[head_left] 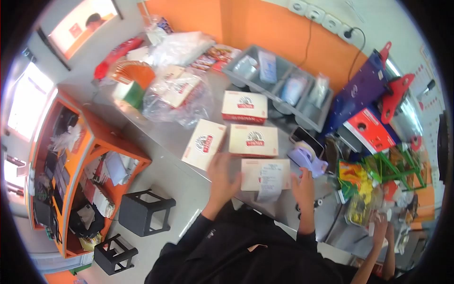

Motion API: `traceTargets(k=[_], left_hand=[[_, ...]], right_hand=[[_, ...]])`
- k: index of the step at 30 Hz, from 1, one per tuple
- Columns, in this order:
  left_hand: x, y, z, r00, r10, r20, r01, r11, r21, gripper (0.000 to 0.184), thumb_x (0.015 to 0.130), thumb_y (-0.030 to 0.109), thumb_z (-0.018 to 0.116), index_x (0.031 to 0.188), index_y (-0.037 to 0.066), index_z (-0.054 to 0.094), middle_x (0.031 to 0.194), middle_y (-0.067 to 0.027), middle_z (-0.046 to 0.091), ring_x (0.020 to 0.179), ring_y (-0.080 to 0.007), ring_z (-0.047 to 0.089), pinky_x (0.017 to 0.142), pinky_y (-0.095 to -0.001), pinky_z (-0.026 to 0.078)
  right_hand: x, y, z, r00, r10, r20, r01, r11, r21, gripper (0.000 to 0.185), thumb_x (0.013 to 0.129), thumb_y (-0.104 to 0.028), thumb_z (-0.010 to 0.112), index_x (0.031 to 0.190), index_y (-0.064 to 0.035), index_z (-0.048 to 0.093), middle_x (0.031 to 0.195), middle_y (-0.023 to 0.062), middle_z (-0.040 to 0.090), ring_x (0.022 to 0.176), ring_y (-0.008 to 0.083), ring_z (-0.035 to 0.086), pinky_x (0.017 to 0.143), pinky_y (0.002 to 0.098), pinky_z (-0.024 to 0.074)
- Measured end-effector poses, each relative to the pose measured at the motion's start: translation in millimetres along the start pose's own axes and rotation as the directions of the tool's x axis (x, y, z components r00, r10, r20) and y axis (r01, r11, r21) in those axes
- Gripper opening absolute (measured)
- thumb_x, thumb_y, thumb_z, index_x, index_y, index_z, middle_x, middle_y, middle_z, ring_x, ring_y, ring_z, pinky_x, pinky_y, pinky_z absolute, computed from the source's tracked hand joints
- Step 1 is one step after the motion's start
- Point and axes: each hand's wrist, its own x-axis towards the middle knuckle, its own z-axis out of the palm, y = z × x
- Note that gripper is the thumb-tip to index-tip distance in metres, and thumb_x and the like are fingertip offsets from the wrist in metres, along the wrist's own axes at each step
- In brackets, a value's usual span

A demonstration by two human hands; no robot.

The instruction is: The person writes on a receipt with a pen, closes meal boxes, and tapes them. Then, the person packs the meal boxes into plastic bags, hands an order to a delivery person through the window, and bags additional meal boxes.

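Four cream and red boxes lie on the metal table. My left hand has its fingers apart at the lower end of the tilted left box. My right hand is beside the right edge of the nearest box, by the purple tape dispenser; its fingers are close together and what they hold, if anything, is too small to name. A printed receipt lies over the nearest box and hangs past its front edge. Behind it are a middle box and a back box.
A grey divided bin stands at the back. Plastic bags lie at the left, and a dark phone near the dispenser. A co-worker's hands are at the right. Black stools stand on the floor at the left.
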Motion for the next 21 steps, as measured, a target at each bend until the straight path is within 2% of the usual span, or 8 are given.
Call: traceTargets(k=[2, 5, 13, 16, 18, 19, 20, 21], left_hand=[[-2, -57, -12, 0.952, -0.233, -0.197, 0.263, 0.955, 0.141, 0.090, 0.073, 0.039, 0.073, 0.137, -0.005, 0.027, 0.133, -0.0282, 0.034, 0.126, -0.0417, 0.030, 0.105, -0.0507, 0.022], [5, -124, -25, 0.960, -0.274, 0.056, 0.269, 0.960, 0.077, 0.102, 0.070, 0.044, 0.075, 0.139, -0.009, 0.020, 0.133, -0.0315, 0.031, 0.121, -0.0469, 0.032, 0.104, -0.0505, 0.026], [50, -110, -1, 0.965, -0.172, 0.200, 0.187, 0.981, -0.056, 0.109, 0.075, 0.048, 0.071, 0.139, -0.013, 0.009, 0.137, -0.0370, 0.023, 0.124, -0.0486, 0.030, 0.104, -0.0494, 0.029], [77, -137, -11, 0.921, -0.036, 0.389, 0.088, 0.989, -0.117, 0.096, 0.078, 0.049, 0.068, 0.138, -0.011, 0.023, 0.137, -0.0329, 0.032, 0.124, -0.0444, 0.037, 0.104, -0.0461, 0.030], [145, -165, -64, 0.672, 0.198, 0.713, 0.061, 0.945, -0.320, 0.081, 0.081, 0.047, 0.064, 0.135, -0.006, 0.034, 0.134, -0.0277, 0.041, 0.122, -0.0405, 0.042, 0.104, -0.0429, 0.032], [187, -187, -83, 0.503, 0.328, 0.799, 0.067, 0.908, -0.414, 0.075, 0.083, 0.046, 0.062, 0.134, -0.003, 0.039, 0.132, -0.0250, 0.046, 0.121, -0.0385, 0.044, 0.103, -0.0414, 0.033], [211, -220, -93, 0.638, 0.405, 0.655, -0.140, 0.897, -0.419, 0.052, 0.086, 0.035, 0.061, 0.125, 0.002, 0.052, 0.123, -0.0189, 0.055, 0.116, -0.0342, 0.050, 0.101, -0.0390, 0.037], [248, -238, -115, 0.692, 0.260, 0.673, -0.053, 0.949, -0.312, 0.046, 0.086, 0.030, 0.060, 0.122, 0.003, 0.054, 0.121, -0.0194, 0.056, 0.115, -0.0343, 0.050, 0.098, -0.0392, 0.039]], right_hand=[[-28, -20, 20, 0.911, -0.413, 0.022, 0.413, 0.908, -0.067, 0.072, 0.076, -0.030, 0.070, 0.137, -0.0101, 0.038, 0.139, 0.0246, 0.033, 0.127, 0.0414, 0.034, 0.103, 0.0503, 0.0284], [-48, -29, 44, 0.886, -0.420, 0.198, 0.460, 0.851, -0.252, 0.082, 0.072, -0.026, 0.071, 0.143, -0.0168, 0.032, 0.144, 0.0228, 0.026, 0.134, 0.0469, 0.018, 0.108, 0.0577, 0.0136], [-31, -22, 66, 0.939, -0.325, 0.109, 0.343, 0.877, -0.336, 0.083, 0.066, -0.023, 0.070, 0.142, -0.0168, 0.035, 0.146, 0.0224, 0.022, 0.135, 0.0475, 0.016, 0.106, 0.0635, 0.0119], [-38, -64, 61, 0.974, -0.179, 0.138, 0.216, 0.920, -0.329, 0.090, 0.063, -0.031, 0.072, 0.142, -0.0105, 0.033, 0.147, 0.0254, 0.020, 0.136, 0.0493, 0.013, 0.104, 0.0670, 0.0094], [-37, -77, 70, 0.968, -0.024, 0.249, 0.178, 0.765, -0.619, 0.111, 0.052, -0.036, 0.081, 0.143, -0.0041, 0.027, 0.148, 0.0283, 0.014, 0.136, 0.0492, 0.010, 0.106, 0.0634, 0.0104], [-34, -94, 81, 0.988, 0.073, 0.139, 0.039, 0.747, -0.663, 0.106, 0.071, -0.050, 0.070, 0.149, -0.0249, 0.004, 0.156, 0.0112, 0.000, 0.142, 0.0377, 0.006, 0.107, 0.0637, 0.0117], [-32, -113, 91, 0.999, -0.025, 0.035, 0.038, 0.890, -0.454, 0.094, 0.075, -0.051, 0.064, 0.148, -0.0199, 0.013, 0.155, 0.0111, 0.002, 0.141, 0.0365, 0.008, 0.105, 0.0636, 0.0151], [-22, -161, 83, 0.992, -0.092, -0.087, 0.069, 0.970, -0.232, 0.085, 0.079, -0.052, 0.058, 0.147, -0.0149, 0.023, 0.155, 0.0110, 0.005, 0.141, 0.0354, 0.010, 0.103, 0.0636, 0.0185]])
